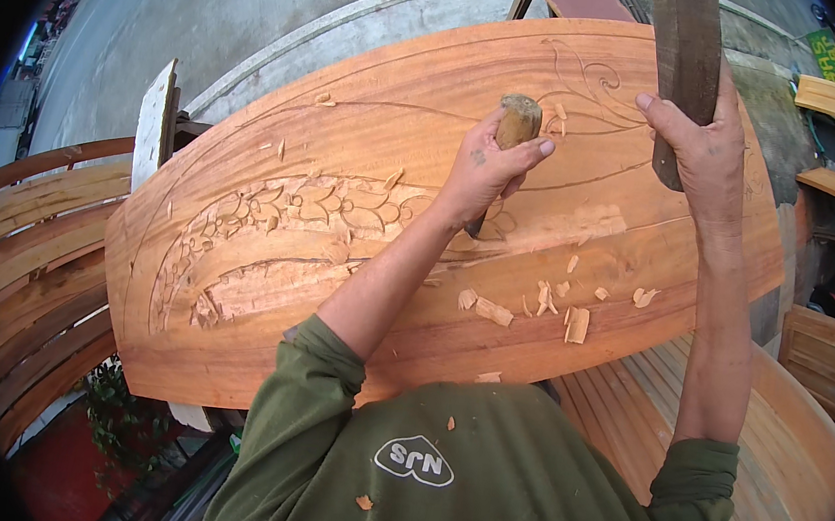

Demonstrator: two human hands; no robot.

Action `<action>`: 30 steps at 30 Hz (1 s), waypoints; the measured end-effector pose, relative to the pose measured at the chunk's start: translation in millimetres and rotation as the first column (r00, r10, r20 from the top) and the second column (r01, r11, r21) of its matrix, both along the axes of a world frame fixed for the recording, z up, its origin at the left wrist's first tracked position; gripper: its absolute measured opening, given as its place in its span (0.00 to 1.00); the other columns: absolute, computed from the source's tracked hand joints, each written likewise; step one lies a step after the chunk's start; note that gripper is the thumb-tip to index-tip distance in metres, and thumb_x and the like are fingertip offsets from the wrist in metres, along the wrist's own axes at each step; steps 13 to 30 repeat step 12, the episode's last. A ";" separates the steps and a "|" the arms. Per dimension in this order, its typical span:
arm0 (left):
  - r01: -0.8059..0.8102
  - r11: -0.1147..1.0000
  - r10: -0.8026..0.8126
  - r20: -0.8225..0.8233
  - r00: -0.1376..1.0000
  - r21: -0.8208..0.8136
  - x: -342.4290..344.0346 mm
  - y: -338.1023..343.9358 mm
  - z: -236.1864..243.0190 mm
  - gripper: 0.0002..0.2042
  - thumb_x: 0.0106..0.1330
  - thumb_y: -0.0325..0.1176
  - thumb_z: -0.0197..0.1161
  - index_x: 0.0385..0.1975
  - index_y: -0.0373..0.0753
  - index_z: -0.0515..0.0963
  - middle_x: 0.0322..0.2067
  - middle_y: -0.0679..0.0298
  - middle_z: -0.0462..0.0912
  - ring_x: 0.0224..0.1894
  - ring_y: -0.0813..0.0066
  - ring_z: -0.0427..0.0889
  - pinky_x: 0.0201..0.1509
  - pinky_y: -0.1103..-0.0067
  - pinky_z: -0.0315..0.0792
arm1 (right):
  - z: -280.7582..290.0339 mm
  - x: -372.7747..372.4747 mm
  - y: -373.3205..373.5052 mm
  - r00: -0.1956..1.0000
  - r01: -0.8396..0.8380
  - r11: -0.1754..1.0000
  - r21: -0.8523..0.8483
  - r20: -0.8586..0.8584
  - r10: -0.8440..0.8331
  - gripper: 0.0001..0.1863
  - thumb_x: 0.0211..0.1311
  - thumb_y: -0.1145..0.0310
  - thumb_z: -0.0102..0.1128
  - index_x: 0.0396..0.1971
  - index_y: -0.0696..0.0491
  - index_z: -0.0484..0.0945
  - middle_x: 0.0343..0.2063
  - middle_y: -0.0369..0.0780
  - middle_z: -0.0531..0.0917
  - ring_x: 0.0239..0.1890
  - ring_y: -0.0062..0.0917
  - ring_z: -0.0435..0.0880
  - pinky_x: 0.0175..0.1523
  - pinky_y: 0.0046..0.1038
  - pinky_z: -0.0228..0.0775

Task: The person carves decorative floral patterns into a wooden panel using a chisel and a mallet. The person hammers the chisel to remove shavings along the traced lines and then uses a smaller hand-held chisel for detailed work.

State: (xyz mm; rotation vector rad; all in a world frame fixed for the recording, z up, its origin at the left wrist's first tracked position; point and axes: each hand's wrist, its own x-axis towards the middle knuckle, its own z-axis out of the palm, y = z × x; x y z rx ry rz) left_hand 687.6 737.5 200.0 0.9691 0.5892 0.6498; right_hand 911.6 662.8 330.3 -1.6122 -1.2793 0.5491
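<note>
My left hand (478, 174) is closed around the wooden handle of a chisel (519, 122). The chisel's dark blade tip stands against the carved surface of a large reddish-brown wooden panel (528, 362). Raised above the panel on the right, my right hand (706, 160) grips a dark, flat-sided wooden mallet (685, 60), apart from the chisel. Carved leaves and flowers (352, 206) run across the panel's left and middle, and thin scroll lines (596, 82) curve at its far right. Curled wood shavings (577, 324) lie scattered near the chisel.
Slatted wooden furniture (50, 215) stands at the left, and a slatted wooden bench (783, 436) lies under the near right side. More wooden pieces (828, 345) are stacked at the right edge. Beyond the panel is grey concrete ground (230, 11). A leafy plant (126, 418) sits at lower left.
</note>
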 end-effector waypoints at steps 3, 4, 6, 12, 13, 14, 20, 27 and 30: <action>-0.048 0.999 0.048 -0.009 0.999 0.003 -6.1 -3.4 1.4 0.18 0.69 0.38 0.78 0.49 0.39 0.75 0.28 0.73 0.78 0.18 0.88 0.70 0.18 0.85 0.61 | -0.7 -24.5 -22.5 0.941 -0.110 0.964 -0.243 0.285 0.180 0.46 0.59 0.78 0.71 0.80 0.48 0.68 0.58 0.40 0.87 0.53 0.25 0.87 0.60 0.29 0.79; -0.131 0.991 0.130 0.019 0.991 0.035 -9.0 -10.2 4.6 0.17 0.70 0.36 0.77 0.48 0.39 0.75 0.28 0.72 0.79 0.18 0.88 0.70 0.17 0.85 0.61 | 2.5 -20.9 -30.2 0.851 -0.242 0.905 -0.351 0.372 0.372 0.47 0.57 0.78 0.72 0.80 0.47 0.68 0.55 0.40 0.87 0.50 0.27 0.86 0.59 0.29 0.79; -0.222 0.972 0.219 0.042 0.975 0.073 -26.2 -29.2 16.4 0.15 0.70 0.34 0.77 0.46 0.39 0.75 0.27 0.71 0.79 0.17 0.87 0.70 0.17 0.85 0.61 | 15.7 -20.5 -44.1 0.813 -0.136 0.795 -0.592 0.391 0.430 0.52 0.55 0.76 0.70 0.82 0.34 0.65 0.50 0.43 0.87 0.44 0.35 0.87 0.53 0.35 0.80; -0.451 0.892 0.444 -0.119 0.888 -0.037 -85.3 -57.1 31.2 0.13 0.72 0.36 0.75 0.40 0.40 0.75 0.21 0.70 0.71 0.14 0.86 0.62 0.13 0.85 0.58 | -33.0 -3.4 -115.7 0.999 -0.011 0.992 -0.126 0.050 0.018 0.50 0.61 0.72 0.71 0.84 0.40 0.62 0.72 0.45 0.79 0.70 0.41 0.82 0.76 0.32 0.72; -0.451 0.892 0.444 -0.119 0.888 -0.037 -85.3 -57.1 31.2 0.13 0.72 0.36 0.75 0.40 0.40 0.75 0.21 0.70 0.71 0.14 0.86 0.62 0.13 0.85 0.58 | -33.0 -3.4 -115.7 0.999 -0.011 0.992 -0.126 0.050 0.018 0.50 0.61 0.72 0.71 0.84 0.40 0.62 0.72 0.45 0.79 0.70 0.41 0.82 0.76 0.32 0.72; -0.451 0.892 0.444 -0.119 0.888 -0.037 -85.3 -57.1 31.2 0.13 0.72 0.36 0.75 0.40 0.40 0.75 0.21 0.70 0.71 0.14 0.86 0.62 0.13 0.85 0.58 | -33.0 -3.4 -115.7 0.999 -0.011 0.992 -0.126 0.050 0.018 0.50 0.61 0.72 0.71 0.84 0.40 0.62 0.72 0.45 0.79 0.70 0.41 0.82 0.76 0.32 0.72; -0.451 0.892 0.444 -0.119 0.888 -0.037 -85.3 -57.1 31.2 0.13 0.72 0.36 0.75 0.40 0.40 0.75 0.21 0.70 0.71 0.14 0.86 0.62 0.13 0.85 0.58 | -33.0 -3.4 -115.7 0.999 -0.011 0.992 -0.126 0.050 0.018 0.50 0.61 0.72 0.71 0.84 0.40 0.62 0.72 0.45 0.79 0.70 0.41 0.82 0.76 0.32 0.72; -0.451 0.892 0.444 -0.119 0.888 -0.037 -85.3 -57.1 31.2 0.13 0.72 0.36 0.75 0.40 0.40 0.75 0.21 0.70 0.71 0.14 0.86 0.62 0.13 0.85 0.58 | -33.0 -3.4 -115.7 0.999 -0.011 0.992 -0.126 0.050 0.018 0.50 0.61 0.72 0.71 0.84 0.40 0.62 0.72 0.45 0.79 0.70 0.41 0.82 0.76 0.32 0.72; -0.451 0.892 0.444 -0.119 0.888 -0.037 -85.3 -57.1 31.2 0.13 0.72 0.36 0.75 0.40 0.40 0.75 0.21 0.70 0.71 0.14 0.86 0.62 0.13 0.85 0.58 | -33.0 -3.4 -115.7 0.999 -0.011 0.992 -0.126 0.050 0.018 0.50 0.61 0.72 0.71 0.84 0.40 0.62 0.72 0.45 0.79 0.70 0.41 0.82 0.76 0.32 0.72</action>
